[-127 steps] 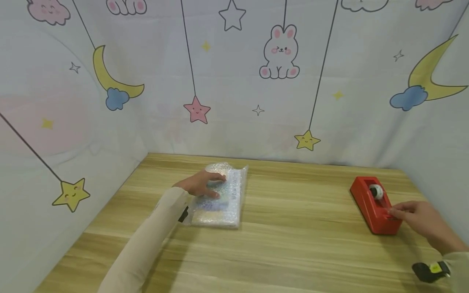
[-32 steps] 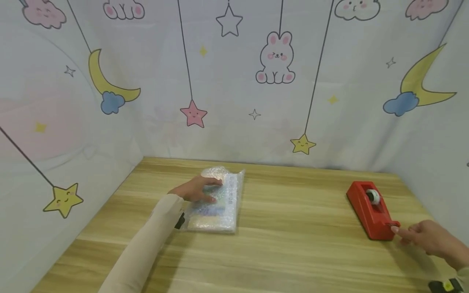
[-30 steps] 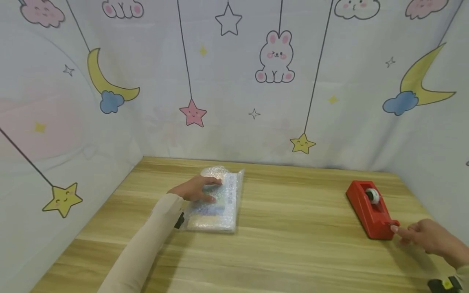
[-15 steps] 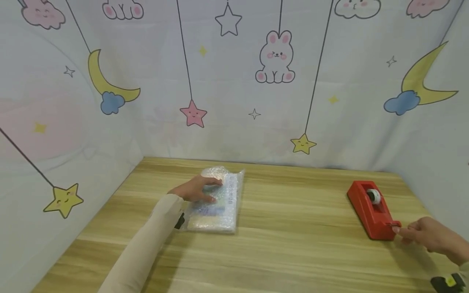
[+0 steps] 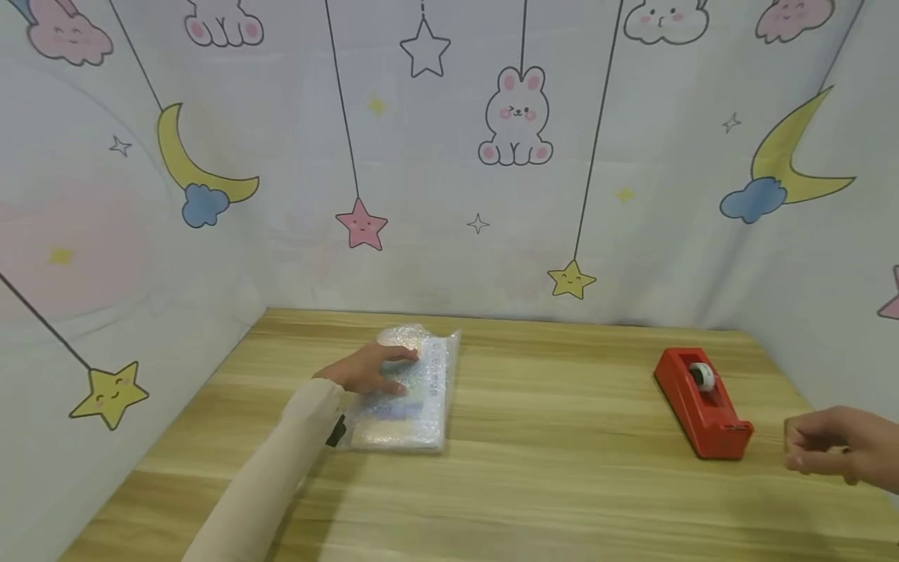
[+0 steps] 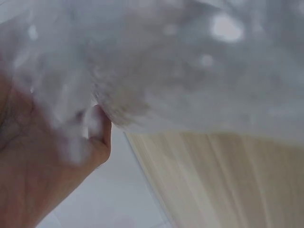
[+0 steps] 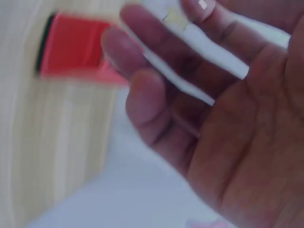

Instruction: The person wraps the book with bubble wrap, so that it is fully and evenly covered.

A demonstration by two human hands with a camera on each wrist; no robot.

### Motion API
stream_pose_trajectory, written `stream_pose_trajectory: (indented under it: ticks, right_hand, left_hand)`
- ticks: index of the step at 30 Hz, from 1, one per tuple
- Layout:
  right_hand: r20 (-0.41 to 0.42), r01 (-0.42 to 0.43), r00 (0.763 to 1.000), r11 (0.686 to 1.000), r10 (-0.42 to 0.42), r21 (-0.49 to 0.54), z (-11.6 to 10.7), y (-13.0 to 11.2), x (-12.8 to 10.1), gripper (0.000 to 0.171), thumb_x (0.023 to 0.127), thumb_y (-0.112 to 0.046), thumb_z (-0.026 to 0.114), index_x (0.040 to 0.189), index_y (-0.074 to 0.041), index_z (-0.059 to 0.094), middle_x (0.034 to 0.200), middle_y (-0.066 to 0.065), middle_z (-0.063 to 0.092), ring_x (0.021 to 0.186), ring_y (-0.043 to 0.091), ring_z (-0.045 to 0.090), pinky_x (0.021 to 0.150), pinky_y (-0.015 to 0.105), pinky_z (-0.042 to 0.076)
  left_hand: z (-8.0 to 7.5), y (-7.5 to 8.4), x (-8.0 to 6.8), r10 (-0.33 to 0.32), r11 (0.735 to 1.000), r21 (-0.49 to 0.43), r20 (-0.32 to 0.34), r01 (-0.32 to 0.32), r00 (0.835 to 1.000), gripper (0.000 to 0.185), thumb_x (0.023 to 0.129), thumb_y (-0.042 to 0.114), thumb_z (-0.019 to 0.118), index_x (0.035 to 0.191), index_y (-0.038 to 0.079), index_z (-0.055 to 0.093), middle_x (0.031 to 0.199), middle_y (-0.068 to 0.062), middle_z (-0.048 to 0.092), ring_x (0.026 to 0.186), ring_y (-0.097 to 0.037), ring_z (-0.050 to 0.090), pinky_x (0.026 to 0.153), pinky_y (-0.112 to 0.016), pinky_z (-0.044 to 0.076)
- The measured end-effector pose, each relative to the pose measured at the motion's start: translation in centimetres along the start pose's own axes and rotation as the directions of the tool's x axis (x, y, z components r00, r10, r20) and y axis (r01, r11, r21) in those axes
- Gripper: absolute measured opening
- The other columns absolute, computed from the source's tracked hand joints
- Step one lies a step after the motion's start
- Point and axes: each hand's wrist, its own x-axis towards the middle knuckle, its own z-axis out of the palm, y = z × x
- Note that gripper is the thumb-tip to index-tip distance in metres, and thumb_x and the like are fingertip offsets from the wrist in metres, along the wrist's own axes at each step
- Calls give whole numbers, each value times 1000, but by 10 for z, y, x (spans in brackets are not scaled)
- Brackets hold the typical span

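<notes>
A book-like, printed flat item in bubble wrap [image 5: 414, 433] lies on the table at left centre. My left hand [image 5: 365, 368] rests on its left part, thumb and index finger spread over the wrap. In the left wrist view the wrap [image 6: 190, 80] droops in front of that hand [image 6: 42, 156]. A red tape dispenser [image 5: 702, 414] with a white roll of tape [image 5: 701, 376] stands at right. My right hand [image 5: 843, 445] is clear of it on the right, its index finger bent toward the thumb. I cannot tell whether a strip of tape is between them.
The wooden table [image 5: 548, 484] meets a printed cloth backdrop [image 5: 435, 172] at the back, with cloth also along both sides. Wide bare wood separates the wrapped item from the dispenser.
My right hand has pulled back rightward from the dispenser's cutter, where its fingertips were half a second ago. The left hand stays on the wrapped item; the head view has shifted slightly.
</notes>
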Motion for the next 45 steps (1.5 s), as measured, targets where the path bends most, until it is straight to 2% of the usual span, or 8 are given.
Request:
stream_pose_trajectory:
  ticks: [5,9,14,25,33,37,42,45]
  right_hand:
    - [5,144,990,988,-144,53,-5,-40,25,22,103,-1,49,86,-13,55,117,-15,70,105,-9,60,59,23,44]
    - [-63,248,968,968,-245,46,1,-79,47,22,102,0,51,88,-16,55,122,-6,71,108,4,65,69,23,47]
    - [-99,315,948,940,-303,135,17,-117,81,20,101,-3,54,86,-16,57,121,0,71,103,13,69,78,27,56]
    - [-140,333,942,892,-304,304,58,-137,162,19,104,-10,52,85,-8,57,132,14,66,97,22,69,73,30,54]
    - [-131,282,959,875,-251,393,78,-147,210,25,105,-19,53,85,-4,58,137,7,65,101,23,69,74,31,54]
    - [-138,268,963,870,-230,414,87,-154,232,25,103,-21,56,86,-4,61,135,4,66,107,16,68,68,27,51]
    - [-166,247,968,847,-189,470,100,-164,265,24,101,-26,60,87,-7,63,135,-1,67,65,9,53,55,21,38]
    - [-197,230,969,838,-150,494,108,-170,287,22,101,-26,60,88,-9,62,137,-3,66,63,16,52,55,21,37]
  left_hand:
    - [-2,0,-1,4,1000,0,-2,-4,1000,60,92,28,73,147,19,51,161,-9,40,151,-38,32,118,-61,34]
    - [-5,2,-1,10,1000,4,-17,-10,1000,60,92,27,73,147,19,51,161,-9,40,151,-38,31,118,-61,34]
    - [-3,4,-1,-5,1000,-14,-1,5,1000,60,92,27,73,148,19,51,162,-8,39,152,-39,28,119,-63,30]
    - [-1,4,1,12,1000,11,-9,-11,1000,58,92,25,73,146,17,53,159,-11,42,150,-38,33,119,-60,33]
    - [-2,7,-2,-5,1000,4,-13,5,1000,57,92,23,73,145,18,53,160,-10,42,151,-37,33,120,-59,32]
    - [-1,8,-1,6,1000,2,-14,-6,1000,57,92,22,73,145,16,53,159,-11,42,150,-37,33,120,-59,32]
    - [0,4,-2,11,1000,15,-16,-11,1000,56,92,23,73,145,16,54,158,-11,44,149,-37,35,120,-58,33]
    - [-1,3,-2,24,1000,19,-20,-23,1000,56,92,24,74,144,14,54,158,-12,44,149,-37,36,119,-58,33]
